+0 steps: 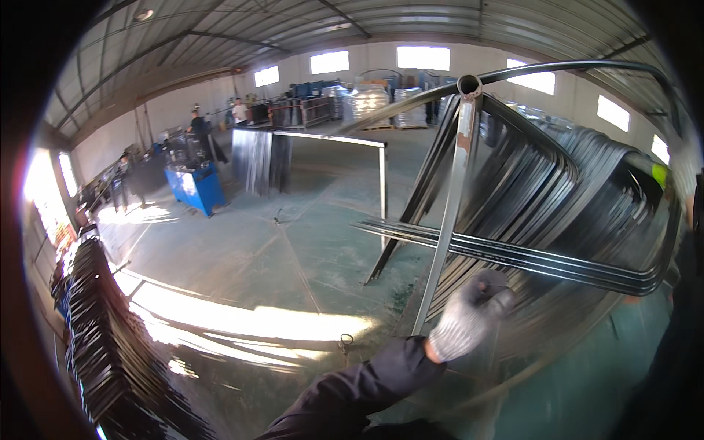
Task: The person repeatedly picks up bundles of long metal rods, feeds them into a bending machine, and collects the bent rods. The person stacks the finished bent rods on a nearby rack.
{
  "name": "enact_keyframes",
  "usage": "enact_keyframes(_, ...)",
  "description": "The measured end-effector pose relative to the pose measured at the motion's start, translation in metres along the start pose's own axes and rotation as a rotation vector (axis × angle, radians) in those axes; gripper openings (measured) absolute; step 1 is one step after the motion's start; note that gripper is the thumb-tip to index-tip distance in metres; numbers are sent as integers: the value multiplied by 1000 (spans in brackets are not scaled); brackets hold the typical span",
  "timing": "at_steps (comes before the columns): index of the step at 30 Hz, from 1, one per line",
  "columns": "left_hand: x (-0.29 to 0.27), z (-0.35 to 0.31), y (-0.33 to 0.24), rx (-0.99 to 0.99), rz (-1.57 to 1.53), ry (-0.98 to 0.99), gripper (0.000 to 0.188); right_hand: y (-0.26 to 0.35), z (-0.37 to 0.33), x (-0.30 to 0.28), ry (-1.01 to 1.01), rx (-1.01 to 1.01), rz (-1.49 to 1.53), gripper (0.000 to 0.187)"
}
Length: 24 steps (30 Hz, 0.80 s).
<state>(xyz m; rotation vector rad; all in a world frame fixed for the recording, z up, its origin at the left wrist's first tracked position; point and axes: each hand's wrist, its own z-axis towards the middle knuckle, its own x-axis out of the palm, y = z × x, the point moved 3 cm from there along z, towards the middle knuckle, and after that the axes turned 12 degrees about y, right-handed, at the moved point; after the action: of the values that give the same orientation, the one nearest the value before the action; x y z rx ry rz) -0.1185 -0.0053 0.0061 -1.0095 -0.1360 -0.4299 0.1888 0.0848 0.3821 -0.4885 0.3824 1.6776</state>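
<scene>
Bent black tubes (543, 258), several nested together, lie across the right side of the view; their straight lower lengths run nearly level, and their free ends reach left over the floor (293, 257). At the right they turn upward in a rounded corner. An upright metal post (449, 205) crosses in front of them, leaving little room between it and the densely stacked bent tubing (524, 180) just behind. To the left, floor stretches from the post to a blue bin (195, 189) well apart, with sunlit strips across it. A dark pile of bars (110, 337) borders the lower left.

The left hand (473, 312), in a grey glove, is just below the tubes with fingers curled inward; whether it touches or grips one, I cannot tell. The right hand (686, 172) appears as a pale blur cut off at the right rim, so its grip cannot be made out. Shadow hides the lower right edge, and distant people (198, 128) are indistinct.
</scene>
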Motion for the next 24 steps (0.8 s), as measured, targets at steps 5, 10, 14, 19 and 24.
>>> enact_keyframes(5,-38,-17,-89,545,702,-342,34,108,45,80,-155,-190,103,35)
enact_keyframes(10,-89,3,-113,505,1072,-536,56,243,28,133,220,-328,85,25)
enact_keyframes(14,-127,28,-78,28,305,-154,62,286,20,176,66,-370,247,25)
enact_keyframes(19,-136,40,-47,-186,430,113,64,284,64,244,272,-207,782,25)
enact_keyframes(24,-151,49,-40,-301,389,232,75,302,104,286,240,-343,166,23)
